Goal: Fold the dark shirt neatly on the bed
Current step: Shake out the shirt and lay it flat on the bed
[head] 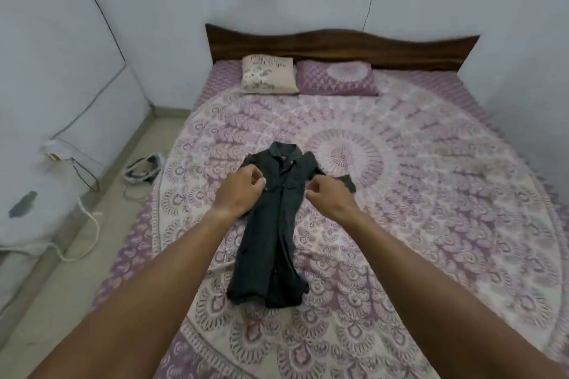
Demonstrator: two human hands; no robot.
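The dark shirt (271,240) lies front up on the patterned bed (415,209), collar pointing to the headboard, its body bunched into a narrow strip. One sleeve end sticks out to the right by my right hand. My left hand (238,194) rests over the shirt's left chest, fingers curled and pinching cloth near the button line. My right hand (329,198) is at the shirt's right edge just below the shoulder, fingers curled in on the fabric there. Both forearms reach in from the bottom of the view.
Two pillows, a beige one (268,77) and a purple one (337,78), lie against the wooden headboard (338,46). On the floor left of the bed are a small bag (143,168) and a white cord (89,224). Walls close in on the left and right.
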